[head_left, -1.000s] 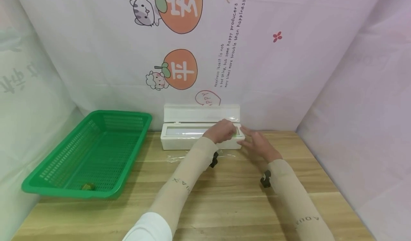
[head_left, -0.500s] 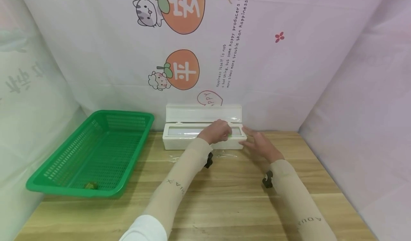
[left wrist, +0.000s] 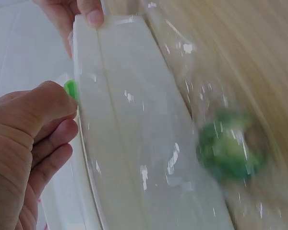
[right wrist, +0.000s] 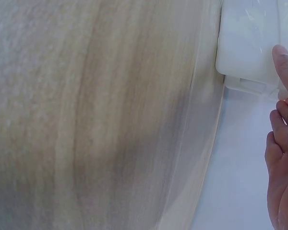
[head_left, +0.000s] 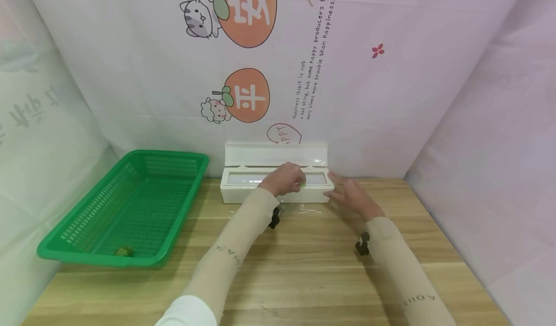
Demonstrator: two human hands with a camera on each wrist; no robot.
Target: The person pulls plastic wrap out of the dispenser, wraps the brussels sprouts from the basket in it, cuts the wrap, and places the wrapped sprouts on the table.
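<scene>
A white cling film dispenser (head_left: pixel 243 195) stands against the back wall, its lid (head_left: pixel 275 153) raised. My left hand (head_left: pixel 282 178) pinches the small green slide cutter (left wrist: pixel 70 89) on the box's top edge, right of its middle. At the right end, my right hand (head_left: pixel 354 199) holds the box, thumb on the front and fingers at the top and back. Clear cling film (head_left: pixel 304 209) hangs over the front onto the table. Beside the box in the left wrist view lies a blurred round green thing (left wrist: pixel 230 146) at the film; its kind is unclear, and my left arm hides it from the head view.
A green plastic basket (head_left: pixel 143 210) sits at the left of the wooden table (head_left: pixel 312 277), with a small yellowish-green thing (head_left: pixel 124 251) in its near end. Printed white cloth (head_left: pixel 347 89) walls the table at the back and sides.
My left hand has slid leftward along the dispenser with the slide cutter, from near its right end toward the middle. My right hand keeps its hold on the right end.
</scene>
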